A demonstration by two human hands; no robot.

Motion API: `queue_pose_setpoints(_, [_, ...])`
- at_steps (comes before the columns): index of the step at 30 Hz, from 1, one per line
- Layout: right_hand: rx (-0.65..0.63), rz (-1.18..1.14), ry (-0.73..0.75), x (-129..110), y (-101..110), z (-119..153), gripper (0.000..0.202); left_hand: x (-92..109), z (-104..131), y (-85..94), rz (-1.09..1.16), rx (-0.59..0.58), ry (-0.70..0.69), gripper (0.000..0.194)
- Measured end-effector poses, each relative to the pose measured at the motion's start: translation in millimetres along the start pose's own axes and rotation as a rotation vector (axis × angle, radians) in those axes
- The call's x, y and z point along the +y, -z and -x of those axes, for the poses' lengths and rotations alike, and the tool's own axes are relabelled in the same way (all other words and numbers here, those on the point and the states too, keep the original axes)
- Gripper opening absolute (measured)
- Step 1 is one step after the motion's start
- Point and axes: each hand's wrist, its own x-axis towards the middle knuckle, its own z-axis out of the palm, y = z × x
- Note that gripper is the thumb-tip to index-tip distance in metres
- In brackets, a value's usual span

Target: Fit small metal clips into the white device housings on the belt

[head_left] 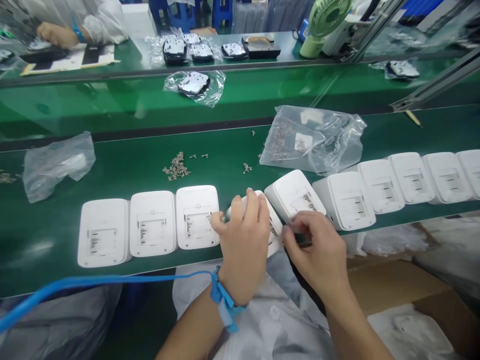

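My left hand, with a blue wrist strap, is laid over a white plastic device that is turned at an angle near the table edge. Its fingers curl across the top and far side of the device, hiding much of it. Close by on the right, my right hand has thumb and fingers drawn together at the device's lower right side. Something dark shows between them, but I cannot make out what it is. Another white device with a battery compartment lies tilted just beyond my right fingers.
White devices stand in a row left and right along the green table. Behind them lie a pile of small metal parts, a clear bag and another bag. A co-worker's hand shows across the line. A cardboard box stands below right.
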Motion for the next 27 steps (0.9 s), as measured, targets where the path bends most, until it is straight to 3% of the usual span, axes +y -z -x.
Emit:
queue_pose_setpoints(2, [0.125,0.074,0.043,5.3,-4.8,3.3,0.008,-8.1,-2.4,0.2,0.063,0.003,-0.064,0.037])
queue_pose_setpoints(5, [0.141,0.071,0.060,7.1,-11.4,9.3,0.020,-20.1,8.4,3.0,0.172,0.113,-0.111,0.036])
queue_pose_setpoints(8, [0.112,0.071,0.070,0.7,-16.3,13.3,0.033,-28.9,34.2,4.1,0.228,0.270,0.065,0.027])
queue_pose_setpoints(10, [0.089,0.113,0.093,-5.4,-19.0,13.5,0.040,-32.0,52.0,1.8,0.192,0.315,0.193,0.024])
queue_pose_setpoints(16, [0.069,0.189,0.217,-30.5,-30.2,7.3,0.038,-43.5,74.7,-7.5,0.084,0.256,0.356,0.043])
queue_pose_setpoints(18, [0.076,0.194,0.252,-41.6,-35.7,4.2,0.036,-64.0,73.8,-0.2,0.107,0.283,0.384,0.047])
queue_pose_setpoints(24, [0.043,0.173,0.342,-71.1,-51.6,-6.6,0.029,-159.9,68.4,44.8,0.087,0.395,0.514,0.042])
queue_pose_setpoints(27, [-0.050,0.143,0.418,-82.4,-51.3,-19.2,0.016,-167.3,69.0,40.9,0.065,0.408,0.524,0.037])
